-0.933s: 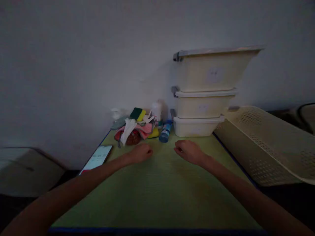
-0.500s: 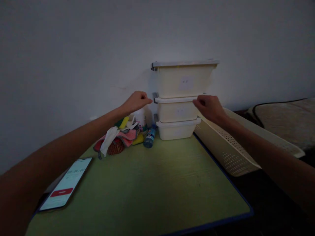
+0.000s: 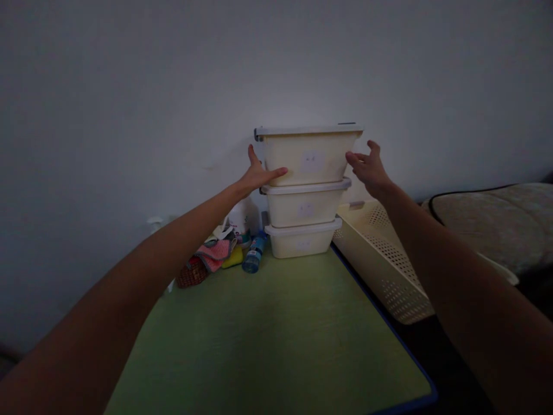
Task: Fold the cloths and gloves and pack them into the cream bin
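Note:
Three lidded cream storage boxes stand stacked at the back of the green table (image 3: pixel 259 334). The top box (image 3: pixel 298 167) is the largest and has a grey-white lid and a paper label on its front. Below it are the middle box (image 3: pixel 285 210) and the bottom box (image 3: pixel 289 245). My left hand (image 3: pixel 259 174) is at the top box's left side, thumb stretched across its front and fingers spread; whether it presses on the box I cannot tell. My right hand (image 3: pixel 367 166) hovers by the right side of the same box, fingers apart.
Left of the stack lie a blue-capped bottle (image 3: pixel 254 255), a yellow sponge (image 3: pixel 233 257), a pink cloth (image 3: pixel 213 253) and a woven basket (image 3: pixel 192 274). A cream perforated basket (image 3: pixel 389 285) sits along the table's right edge. Beyond it is a padded cushion (image 3: pixel 496 225).
Both my hands have risen from above the table to the top box, and their curled fingers have spread. My view has turned to the right, so the phone is out of sight.

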{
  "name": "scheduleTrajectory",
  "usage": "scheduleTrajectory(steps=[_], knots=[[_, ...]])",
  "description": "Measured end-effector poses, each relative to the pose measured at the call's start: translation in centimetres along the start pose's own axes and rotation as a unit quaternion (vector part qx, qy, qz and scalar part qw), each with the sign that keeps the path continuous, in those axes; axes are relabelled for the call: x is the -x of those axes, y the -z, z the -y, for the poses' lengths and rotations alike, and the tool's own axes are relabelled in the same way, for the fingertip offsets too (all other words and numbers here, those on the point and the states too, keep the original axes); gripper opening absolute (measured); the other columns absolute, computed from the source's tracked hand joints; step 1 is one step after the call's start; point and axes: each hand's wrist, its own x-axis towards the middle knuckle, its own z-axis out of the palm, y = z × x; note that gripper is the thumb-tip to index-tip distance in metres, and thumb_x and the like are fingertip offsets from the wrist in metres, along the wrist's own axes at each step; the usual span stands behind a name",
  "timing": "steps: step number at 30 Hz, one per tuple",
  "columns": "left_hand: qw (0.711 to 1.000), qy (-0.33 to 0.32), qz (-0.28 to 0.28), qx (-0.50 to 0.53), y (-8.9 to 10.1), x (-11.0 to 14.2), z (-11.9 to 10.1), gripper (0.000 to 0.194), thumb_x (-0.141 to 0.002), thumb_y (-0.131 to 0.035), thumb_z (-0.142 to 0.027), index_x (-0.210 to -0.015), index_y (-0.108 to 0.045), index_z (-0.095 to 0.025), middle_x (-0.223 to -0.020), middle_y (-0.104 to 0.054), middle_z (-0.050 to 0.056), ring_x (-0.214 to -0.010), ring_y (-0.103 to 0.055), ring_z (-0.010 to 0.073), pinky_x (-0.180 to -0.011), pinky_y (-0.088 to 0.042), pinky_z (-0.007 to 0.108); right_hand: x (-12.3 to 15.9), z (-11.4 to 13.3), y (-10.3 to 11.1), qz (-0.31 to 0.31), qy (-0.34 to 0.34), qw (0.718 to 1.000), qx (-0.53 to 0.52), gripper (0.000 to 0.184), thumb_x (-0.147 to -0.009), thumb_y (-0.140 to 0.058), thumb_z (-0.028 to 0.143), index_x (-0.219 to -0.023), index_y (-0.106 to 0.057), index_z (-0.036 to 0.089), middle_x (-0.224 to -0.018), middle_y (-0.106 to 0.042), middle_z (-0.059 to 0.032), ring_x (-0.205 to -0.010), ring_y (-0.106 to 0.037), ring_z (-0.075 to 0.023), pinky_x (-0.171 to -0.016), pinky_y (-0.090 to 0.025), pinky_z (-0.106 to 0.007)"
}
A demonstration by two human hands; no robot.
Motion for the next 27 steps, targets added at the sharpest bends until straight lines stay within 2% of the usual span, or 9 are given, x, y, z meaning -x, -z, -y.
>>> scheduleTrajectory(steps=[3, 6, 8, 11, 14, 18, 21, 27], knots=[[0.999, 0.014, 0.03, 0.027, -0.7, 0.1, -0.3, 0.125, -0.069, -0.07, -0.017, -0.136, 0.035, -0.014, -0.144, -0.035, 0.02, -0.13, -0.042, 0.0198, -0.109, -0.031, 0.038, 0.0, -0.1, -0.6, 0.053, 0.001, 0.996, -0.067, 0.095, -0.07, -0.063, 0.058, -0.139, -0.006, 0.023, -0.132, -0.049, -0.0192, -0.118, -0.052, -0.028, -0.092, -0.046, -0.05], [0.999, -0.02, 0.036, 0.029, -1.0, 0.0, -0.2, 0.126, -0.068, -0.071, -0.015, -0.135, 0.037, -0.015, -0.149, -0.028, 0.019, -0.132, -0.039, 0.0195, -0.11, -0.03, 0.036, 0.1, 0.1, -1.2, 0.096, 0.022, 0.988, -0.118, 0.096, -0.07, -0.063, 0.057, -0.139, -0.004, 0.029, -0.13, -0.054, -0.0142, -0.115, -0.054, -0.0279, -0.09, -0.047, -0.054], [0.999, -0.034, 0.032, 0.019, -0.9, 0.0, -0.1, 0.126, -0.068, -0.071, -0.014, -0.137, 0.034, -0.016, -0.15, -0.025, 0.018, -0.133, -0.037, 0.0201, -0.11, -0.03, 0.036, 0.1, 0.2, -1.5, 0.115, 0.042, 0.982, -0.144, 0.096, -0.069, -0.065, 0.056, -0.139, -0.005, 0.03, -0.132, -0.053, -0.0124, -0.113, -0.056, -0.0278, -0.089, -0.048, -0.055], [0.999, -0.022, 0.023, 0.007, -0.9, 0.0, -0.1, 0.121, -0.069, -0.07, -0.014, -0.14, 0.027, -0.014, -0.149, -0.027, 0.02, -0.133, -0.038, 0.0212, -0.11, -0.031, 0.036, 0.0, 0.3, -1.7, 0.124, 0.05, 0.979, -0.157, 0.101, -0.066, -0.069, 0.049, -0.14, -0.004, 0.029, -0.135, -0.05, -0.0129, -0.112, -0.057, -0.0278, -0.088, -0.049, -0.053], [1.0, -0.007, 0.016, 0.014, -1.0, 0.2, -0.4, 0.118, -0.069, -0.07, -0.015, -0.142, 0.022, -0.016, -0.146, -0.034, 0.019, -0.129, -0.043, 0.022, -0.107, -0.035, 0.038, 0.0, 0.3, -1.6, 0.119, 0.05, 0.98, -0.15, 0.103, -0.067, -0.071, 0.041, -0.142, -0.002, 0.028, -0.134, -0.05, -0.0134, -0.112, -0.057, -0.0279, -0.086, -0.051, -0.051], [0.999, -0.025, 0.01, 0.034, -1.2, 0.5, -0.6, 0.117, -0.066, -0.072, -0.015, -0.144, 0.015, -0.02, -0.142, -0.04, 0.018, -0.125, -0.048, 0.0231, -0.103, -0.04, 0.039, 0.1, 0.5, -1.7, 0.116, 0.063, 0.98, -0.15, 0.098, -0.069, -0.069, 0.039, -0.142, -0.004, 0.029, -0.135, -0.05, -0.0127, -0.11, -0.058, -0.026, -0.086, -0.052, -0.049], [0.998, -0.04, 0.001, 0.048, -1.1, 0.5, -0.3, 0.117, -0.062, -0.075, -0.017, -0.144, 0.009, -0.021, -0.141, -0.042, 0.019, -0.121, -0.051, 0.0248, -0.098, -0.044, 0.041, 0.2, 0.8, -1.9, 0.097, 0.058, 0.982, -0.148, 0.102, -0.069, -0.069, 0.036, -0.142, 0.002, 0.025, -0.131, -0.053, -0.0138, -0.105, -0.061, -0.0242, -0.084, -0.052, -0.049], [0.999, -0.036, -0.019, 0.035, -0.7, 0.6, 0.0, 0.113, -0.063, -0.076, -0.021, -0.144, 0.002, -0.028, -0.135, -0.047, 0.016, -0.119, -0.053, 0.0268, -0.092, -0.049, 0.043, 0.6, 2.1, -1.5, 0.084, 0.077, 0.99, -0.089, 0.101, -0.072, -0.064, 0.044, -0.143, 0.006, 0.026, -0.129, -0.054, -0.0131, -0.106, -0.061, -0.0244, -0.08, -0.053, -0.046]])
